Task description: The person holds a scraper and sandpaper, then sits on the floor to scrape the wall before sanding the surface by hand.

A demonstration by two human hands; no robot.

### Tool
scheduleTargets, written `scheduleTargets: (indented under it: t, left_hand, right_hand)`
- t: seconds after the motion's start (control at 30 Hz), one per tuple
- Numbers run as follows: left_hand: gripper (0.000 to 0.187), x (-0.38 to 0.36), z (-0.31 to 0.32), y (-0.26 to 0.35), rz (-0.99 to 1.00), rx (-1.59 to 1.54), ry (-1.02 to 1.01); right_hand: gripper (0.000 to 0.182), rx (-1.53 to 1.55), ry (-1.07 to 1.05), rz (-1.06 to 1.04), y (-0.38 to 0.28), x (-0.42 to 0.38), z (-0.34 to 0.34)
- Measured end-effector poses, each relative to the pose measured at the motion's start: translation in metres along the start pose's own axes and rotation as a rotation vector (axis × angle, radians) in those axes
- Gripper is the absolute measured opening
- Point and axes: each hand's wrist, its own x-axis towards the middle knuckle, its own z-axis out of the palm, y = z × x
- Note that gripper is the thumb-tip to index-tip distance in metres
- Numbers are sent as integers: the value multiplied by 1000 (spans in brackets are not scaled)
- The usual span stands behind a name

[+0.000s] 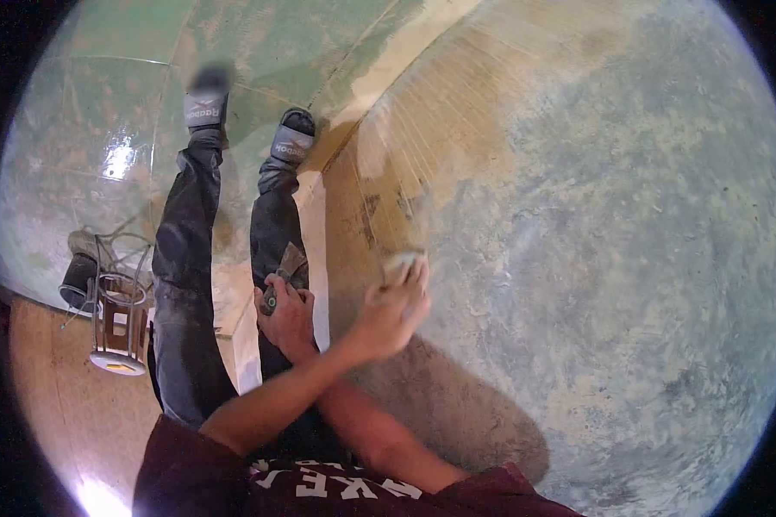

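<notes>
Head view: left hand (395, 312) holds pad (403, 261); right hand (289, 320), scraper (291, 260).

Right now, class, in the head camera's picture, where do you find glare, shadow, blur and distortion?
Head view: white glare on the green tiled floor and a bright glow at the lower left; a broad dark shadow on the mottled wall, below the left hand; that hand slightly soft, the left Reebok slide smeared at the toe; wide-angle curvature, with black corners.
</notes>
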Motion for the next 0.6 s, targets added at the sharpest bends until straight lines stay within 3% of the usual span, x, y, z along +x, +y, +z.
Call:
scheduleTargets:
  t: [0.13, 0.2, 0.33, 0.4, 0.5, 0.6]
  left_hand:
    - [59, 32, 12, -21, 83, 278, 128]
    - [65, 89, -10, -50, -181, -7, -75]
    - [65, 50, 0, -40, -328, -228, -218]
    - [56, -4, 19, -15, -6, -23, -4]
    - [52, 6, 10, -28, 99, 71, 67]
    - [52, 71, 1, -75, 32, 63, 34]
  right_hand:
    - [41, 71, 79, -52, 3, -1, 5]
    - [38, 51, 108, -37, -1, -9, 0]
    - [32, 27, 129, -40, -8, -4, 4]
    - [33, -30, 65, -29, -4, -4, 3]
    - [32, -17, 70, -30, -2, -3, 8]
    - [32, 50, 73, 15, -12, -7, 4]
